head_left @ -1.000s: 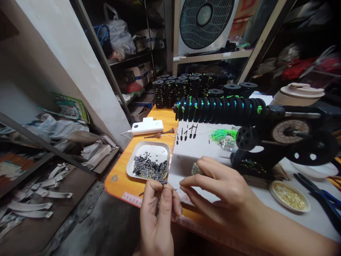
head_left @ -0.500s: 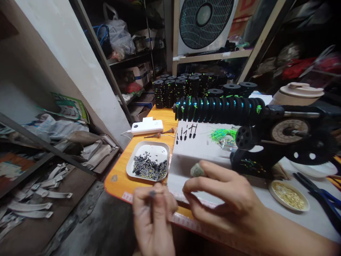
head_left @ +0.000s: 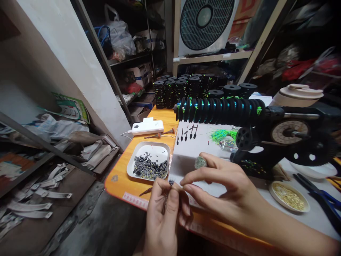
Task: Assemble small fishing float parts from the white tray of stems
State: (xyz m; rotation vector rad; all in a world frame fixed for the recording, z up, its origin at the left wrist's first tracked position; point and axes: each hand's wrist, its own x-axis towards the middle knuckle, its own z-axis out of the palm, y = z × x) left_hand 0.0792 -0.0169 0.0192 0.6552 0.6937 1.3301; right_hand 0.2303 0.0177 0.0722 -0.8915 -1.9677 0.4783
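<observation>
My left hand (head_left: 162,213) is at the table's near edge, its thumb and fingers pinched on a small dark piece (head_left: 171,182) held upright. My right hand (head_left: 221,192) reaches in from the right, its thumb and forefinger pinched together right beside that piece, touching or nearly touching it. A small greenish-grey lump (head_left: 200,162) shows at the top of the right hand's curled fingers. Just beyond the hands lies a white tray (head_left: 157,149) with a heap of small dark pieces (head_left: 149,168).
A black winder (head_left: 266,142) carries a row of black spools (head_left: 218,108) with green and blue line. More spools are stacked behind (head_left: 183,89). A white power bank (head_left: 147,126), several black floats (head_left: 186,133), green line (head_left: 222,135), a dish of gold beads (head_left: 289,195), and scissors (head_left: 319,197) lie around.
Both hands dipped toward me and blurred half a second ago, then rose again. The right hand's fingertips have closed in on the piece in my left hand.
</observation>
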